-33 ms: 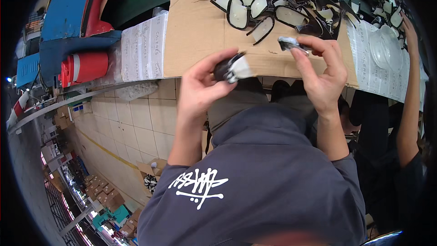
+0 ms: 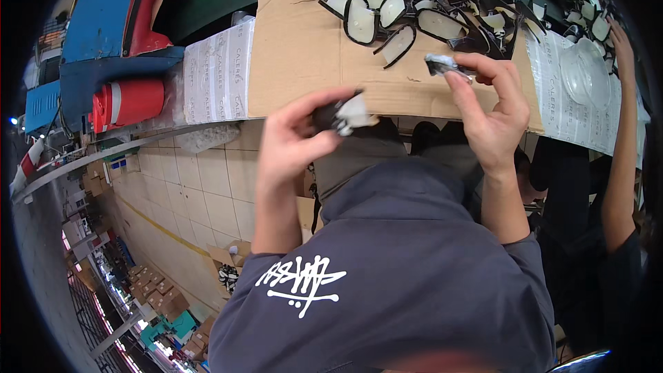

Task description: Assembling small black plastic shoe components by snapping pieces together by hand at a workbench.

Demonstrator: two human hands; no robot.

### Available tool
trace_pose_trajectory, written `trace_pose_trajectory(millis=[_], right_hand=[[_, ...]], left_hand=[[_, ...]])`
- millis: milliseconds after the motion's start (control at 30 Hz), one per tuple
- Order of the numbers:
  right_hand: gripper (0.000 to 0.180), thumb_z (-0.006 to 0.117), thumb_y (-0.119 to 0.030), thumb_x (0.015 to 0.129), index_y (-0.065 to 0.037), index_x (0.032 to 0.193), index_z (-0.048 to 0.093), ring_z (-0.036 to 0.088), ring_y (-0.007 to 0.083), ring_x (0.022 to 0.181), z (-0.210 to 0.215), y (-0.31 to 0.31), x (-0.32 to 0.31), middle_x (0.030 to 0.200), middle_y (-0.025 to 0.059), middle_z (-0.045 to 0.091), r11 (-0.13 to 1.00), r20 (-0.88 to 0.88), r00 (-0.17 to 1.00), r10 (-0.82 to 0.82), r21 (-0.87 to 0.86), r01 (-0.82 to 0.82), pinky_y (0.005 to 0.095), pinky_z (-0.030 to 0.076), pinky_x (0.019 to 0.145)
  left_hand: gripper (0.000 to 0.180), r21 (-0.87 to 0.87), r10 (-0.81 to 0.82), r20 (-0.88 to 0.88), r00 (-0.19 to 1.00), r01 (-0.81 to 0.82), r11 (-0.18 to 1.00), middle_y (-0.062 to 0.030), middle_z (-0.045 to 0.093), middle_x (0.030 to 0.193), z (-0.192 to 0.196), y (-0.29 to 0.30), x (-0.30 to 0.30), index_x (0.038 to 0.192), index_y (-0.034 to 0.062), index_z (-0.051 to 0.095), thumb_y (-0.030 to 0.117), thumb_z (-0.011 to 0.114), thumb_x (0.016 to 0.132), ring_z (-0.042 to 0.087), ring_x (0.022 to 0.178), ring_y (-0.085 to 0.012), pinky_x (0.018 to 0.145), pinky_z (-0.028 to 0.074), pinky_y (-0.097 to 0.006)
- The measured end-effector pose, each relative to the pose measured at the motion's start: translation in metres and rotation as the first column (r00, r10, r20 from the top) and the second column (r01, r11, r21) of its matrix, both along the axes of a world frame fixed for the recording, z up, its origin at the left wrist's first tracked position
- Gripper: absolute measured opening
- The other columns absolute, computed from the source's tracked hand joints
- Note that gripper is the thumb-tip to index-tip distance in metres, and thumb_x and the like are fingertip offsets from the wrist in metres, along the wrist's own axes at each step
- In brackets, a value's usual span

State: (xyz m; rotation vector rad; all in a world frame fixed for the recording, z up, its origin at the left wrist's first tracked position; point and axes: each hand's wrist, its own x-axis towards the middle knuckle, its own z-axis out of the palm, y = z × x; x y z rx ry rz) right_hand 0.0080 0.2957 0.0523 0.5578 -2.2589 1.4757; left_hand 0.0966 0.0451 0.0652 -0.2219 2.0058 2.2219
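Observation:
My left hand [image 2: 293, 139] is closed round a black piece with a white lining [image 2: 338, 116], which looks like a shoe upper. It is held in front of the cardboard's near edge, slightly blurred. Thumb and fingers of my right hand [image 2: 492, 107] pinch a small crumpled wad [image 2: 442, 63], pale and blackened, perhaps a rag. That hand is above the cardboard [image 2: 311, 48], apart from the left one. Beyond both hands lies a heap of similar black pieces with cream linings [image 2: 360, 22], spread over the far part of the cardboard and to the right.
A clear round plastic dish [image 2: 585, 74] sits on the right, near another person's hand [image 2: 619, 45] reaching into the heap. To the left are a red cylindrical object [image 2: 131, 103] and a blue machine [image 2: 97, 27]. An open carton [image 2: 231, 255] stands on the tiled floor.
My left hand has shifted left and slightly toward me with the black piece. My right hand, with its wad, has moved a little to the right.

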Motion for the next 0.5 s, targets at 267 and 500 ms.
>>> trace_pose_trajectory(millis=[267,500], right_hand=[[0.019,0.076,-0.006,0.077,-0.004,0.096,0.070,0.050,0.0122,0.075,-0.011,0.008,-0.011,0.082,0.0018,0.061,0.996,0.097,0.995,-0.016,-0.085,0.024,0.0248,0.041,0.068],[0.017,0.070,-0.004,0.086,-0.001,0.103,0.067,0.050,0.0029,0.073,-0.038,0.004,-0.014,0.087,-0.0024,0.062,0.853,0.379,0.864,0.331,-0.511,-0.103,0.0168,0.039,0.065]], left_hand=[[0.043,-0.845,-0.230,0.134,0.964,0.233,0.481,-0.0199,0.069,0.107,0.044,-0.080,0.039,0.105,0.0038,0.072,0.015,0.082,0.065,0.066,0.103,-0.0257,0.088,0.050,-0.031],[0.036,-0.634,-0.020,-0.417,0.909,-0.275,0.723,-0.0149,0.069,0.107,0.004,-0.004,-0.047,0.104,0.0028,0.071,0.016,0.080,0.072,0.065,0.095,-0.0248,0.078,0.051,-0.033]])
